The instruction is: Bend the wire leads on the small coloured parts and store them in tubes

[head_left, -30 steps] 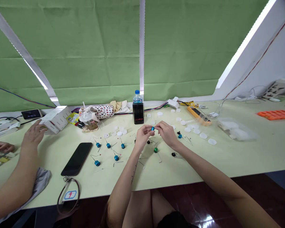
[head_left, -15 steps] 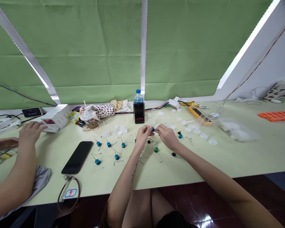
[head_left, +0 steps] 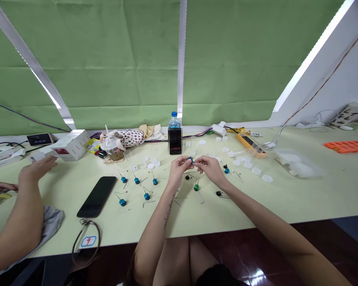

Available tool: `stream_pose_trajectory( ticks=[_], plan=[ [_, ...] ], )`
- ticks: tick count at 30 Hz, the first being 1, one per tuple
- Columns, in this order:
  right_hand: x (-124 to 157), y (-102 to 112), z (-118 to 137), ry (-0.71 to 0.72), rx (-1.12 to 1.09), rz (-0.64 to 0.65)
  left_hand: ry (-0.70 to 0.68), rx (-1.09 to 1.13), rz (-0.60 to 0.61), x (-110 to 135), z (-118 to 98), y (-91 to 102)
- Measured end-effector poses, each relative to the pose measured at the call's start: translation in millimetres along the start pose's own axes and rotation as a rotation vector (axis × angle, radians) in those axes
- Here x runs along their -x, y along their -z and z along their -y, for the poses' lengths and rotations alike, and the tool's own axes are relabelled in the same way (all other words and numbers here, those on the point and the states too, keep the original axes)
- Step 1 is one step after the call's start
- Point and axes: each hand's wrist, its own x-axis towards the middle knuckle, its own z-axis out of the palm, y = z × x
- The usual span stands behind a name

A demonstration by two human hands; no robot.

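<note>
My left hand (head_left: 177, 172) and my right hand (head_left: 209, 169) meet above the pale table (head_left: 286, 198), both pinched on one small blue bead (head_left: 191, 161) held between their fingertips. Below them lie a green bead on a bent wire (head_left: 196, 187) and two black beads, one (head_left: 187, 177) under my hands and the other (head_left: 218, 193) to the right. Several blue beads on wires (head_left: 136, 181) lie to the left of my left hand. Bare bent wires (head_left: 148, 203) rest near my left forearm.
A water bottle (head_left: 174, 138) stands behind my hands. White round caps (head_left: 255, 170) are scattered right, near a yellow tool (head_left: 247, 143) and a plastic bag (head_left: 295, 165). A black phone (head_left: 97, 196) lies left. Another person's hand (head_left: 37, 169) reaches near white boxes (head_left: 70, 145) at far left.
My hands stay pinched on the blue bead with small finger shifts. The other person's hand at the left has drawn back from the white box toward the table edge.
</note>
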Motion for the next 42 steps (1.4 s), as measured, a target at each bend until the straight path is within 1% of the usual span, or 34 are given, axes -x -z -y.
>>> stream_pose_trajectory(
  ticks=[2, 5, 9, 13, 17, 21, 24, 27, 31, 35, 39, 42],
  plan=[
    [-0.2, -2.1, 0.4, 0.001, -0.03, -0.035, 0.022, 0.04, -0.022, -0.1, 1.3, 1.2],
    [-0.8, -4.6, 0.9, 0.016, -0.045, -0.086, 0.032, 0.05, -0.024, -0.4, 2.1, 2.6],
    [-2.2, -5.4, -0.9, -0.014, -0.031, -0.077, 0.031, 0.035, -0.03, -1.0, 3.0, 3.2],
    [-1.2, -5.9, -4.3, 0.022, 0.026, -0.103, 0.058, 0.016, -0.021, -0.2, 2.2, 1.6],
    [2.2, -7.9, -4.6, 0.114, 0.108, -0.146, 0.083, 0.009, 0.006, 2.2, -1.3, -0.7],
    [5.1, -8.6, -0.6, 0.261, 0.2, -0.176, 0.142, 0.046, 0.048, 3.6, -4.3, -0.4],
    [6.0, -7.3, 2.8, 0.353, 0.214, -0.176, 0.199, 0.1, 0.085, 3.8, -5.3, 0.5],
    [5.8, -5.4, 5.3, 0.39, 0.196, -0.163, 0.25, 0.131, 0.117, 4.3, -5.4, -0.2],
    [4.4, -4.8, 7.3, 0.351, 0.131, -0.152, 0.332, 0.105, 0.176, 6.0, -4.4, -2.7],
    [2.4, -6.4, 7.3, 0.293, 0.047, -0.144, 0.348, 0.069, 0.242, 6.4, -3.7, -3.8],
    [-0.4, -6.9, 4.8, 0.222, -0.053, -0.131, 0.349, 0.02, 0.25, 5.6, -4.2, -4.3],
    [-2.9, -5.1, 2.5, 0.188, -0.061, -0.148, 0.32, 0.048, 0.232, 6.3, -4.9, -6.6]
  ],
)
